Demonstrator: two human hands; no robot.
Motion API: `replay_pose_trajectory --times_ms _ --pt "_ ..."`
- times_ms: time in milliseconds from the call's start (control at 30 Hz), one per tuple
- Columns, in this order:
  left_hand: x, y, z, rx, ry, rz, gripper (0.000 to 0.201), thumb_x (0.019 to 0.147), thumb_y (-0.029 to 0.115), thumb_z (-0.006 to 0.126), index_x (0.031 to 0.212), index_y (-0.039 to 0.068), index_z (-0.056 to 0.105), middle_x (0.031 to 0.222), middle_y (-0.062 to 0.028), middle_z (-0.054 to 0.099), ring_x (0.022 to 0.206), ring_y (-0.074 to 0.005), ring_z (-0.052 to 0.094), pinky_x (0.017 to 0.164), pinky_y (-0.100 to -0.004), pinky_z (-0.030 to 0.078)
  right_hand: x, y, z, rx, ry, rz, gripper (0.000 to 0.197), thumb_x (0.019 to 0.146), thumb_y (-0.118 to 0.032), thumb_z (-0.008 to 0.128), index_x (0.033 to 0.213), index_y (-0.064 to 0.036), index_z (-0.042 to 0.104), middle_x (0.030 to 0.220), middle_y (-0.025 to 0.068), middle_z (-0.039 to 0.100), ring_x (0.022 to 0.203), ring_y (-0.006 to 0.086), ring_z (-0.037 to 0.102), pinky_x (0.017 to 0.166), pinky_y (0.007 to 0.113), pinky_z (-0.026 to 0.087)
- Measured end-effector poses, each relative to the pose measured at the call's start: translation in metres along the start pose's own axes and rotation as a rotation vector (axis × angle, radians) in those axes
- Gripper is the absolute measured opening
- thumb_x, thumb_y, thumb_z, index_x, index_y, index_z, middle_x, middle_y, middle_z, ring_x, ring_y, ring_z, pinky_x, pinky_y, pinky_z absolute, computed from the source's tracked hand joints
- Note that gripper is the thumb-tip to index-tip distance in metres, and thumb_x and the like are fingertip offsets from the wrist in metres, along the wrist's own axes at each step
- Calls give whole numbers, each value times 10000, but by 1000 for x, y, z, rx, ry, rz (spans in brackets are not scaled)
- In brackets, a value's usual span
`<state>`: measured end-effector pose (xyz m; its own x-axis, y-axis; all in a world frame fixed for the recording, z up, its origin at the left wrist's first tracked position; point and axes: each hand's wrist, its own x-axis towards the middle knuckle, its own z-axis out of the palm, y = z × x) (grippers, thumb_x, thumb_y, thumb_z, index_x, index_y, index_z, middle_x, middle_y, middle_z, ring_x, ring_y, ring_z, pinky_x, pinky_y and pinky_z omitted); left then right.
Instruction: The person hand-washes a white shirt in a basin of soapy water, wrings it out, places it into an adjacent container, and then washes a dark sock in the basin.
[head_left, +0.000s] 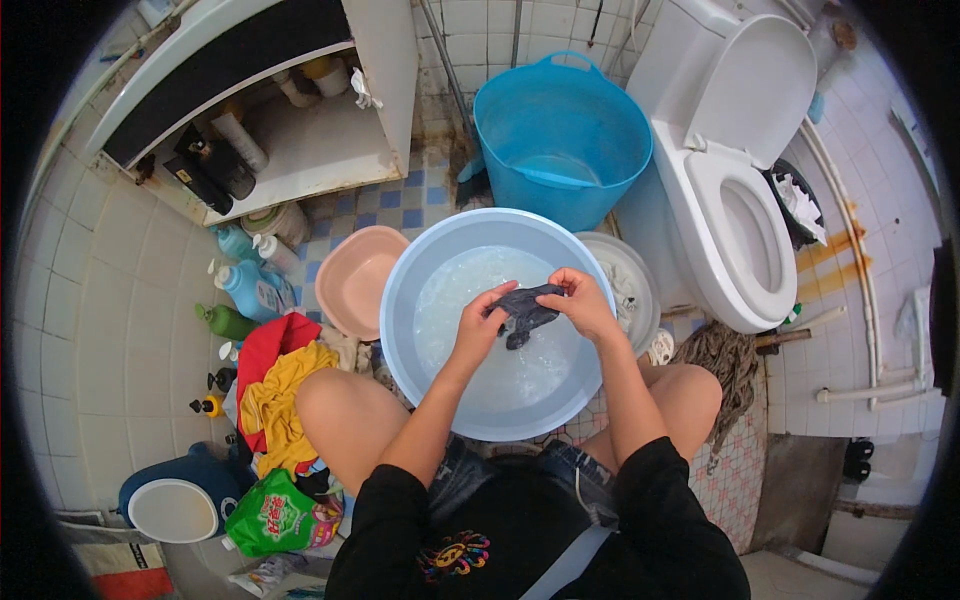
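A small dark grey piece of wet cloth, perhaps a sock, is stretched between my hands above a light blue basin. My left hand pinches its left end, and my right hand grips the right end. One part of the cloth hangs down toward the cloudy, sudsy water. The basin stands on the floor between my knees. Whether the hanging part touches the water, I cannot tell.
Left of the basin are a pink basin, a yellow and red clothes pile, bottles and a green detergent bag. Beyond stands a blue tub. A white bowl, toilet and mop are on the right.
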<state>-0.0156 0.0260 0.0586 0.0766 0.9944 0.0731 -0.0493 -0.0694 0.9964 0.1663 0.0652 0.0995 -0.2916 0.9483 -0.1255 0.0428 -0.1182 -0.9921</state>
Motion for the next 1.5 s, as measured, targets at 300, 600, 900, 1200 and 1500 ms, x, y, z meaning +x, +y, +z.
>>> replay_pose_trajectory --times_ms 300,600,900,1200,1500 --pt "2 -9 5 -853 362 -295 195 915 197 341 873 30 433 1241 -190 437 1087 -231 470 887 -336 415 -20 27 92 -554 86 -260 164 821 -105 498 962 -22 495 852 79 539 862 182 485 763 302 380" --pt "-14 -28 43 -651 313 -391 359 924 268 343 1232 84 355 1221 -64 409 1113 -157 391 945 -301 313 -19 56 121 -107 -43 -183 540 923 -329 251 1317 41 246 1413 185 146 1317 299 98 1065 339 78" --pt "-3 -25 20 -723 399 -619 556 906 464 295 1264 43 357 1260 -50 405 1130 -174 393 962 -298 301 -30 59 115 -145 11 -183 528 924 -284 277 1328 40 171 1391 222 170 1306 316 137 1060 347 97" --pt "-11 -31 46 -380 225 -223 470 929 407 260 1103 9 441 1093 -103 497 1021 -176 456 894 -285 336 -8 20 64 466 260 105 290 781 -7 567 1062 -16 498 878 46 521 694 86 484 606 201 406" --pt "-2 -24 32 -164 125 -227 228 908 266 435 874 48 492 710 -8 518 570 -72 480 525 -213 401 10 28 14 632 208 -7 351 813 48 343 1137 26 477 1167 171 509 1083 261 498 883 324 405"
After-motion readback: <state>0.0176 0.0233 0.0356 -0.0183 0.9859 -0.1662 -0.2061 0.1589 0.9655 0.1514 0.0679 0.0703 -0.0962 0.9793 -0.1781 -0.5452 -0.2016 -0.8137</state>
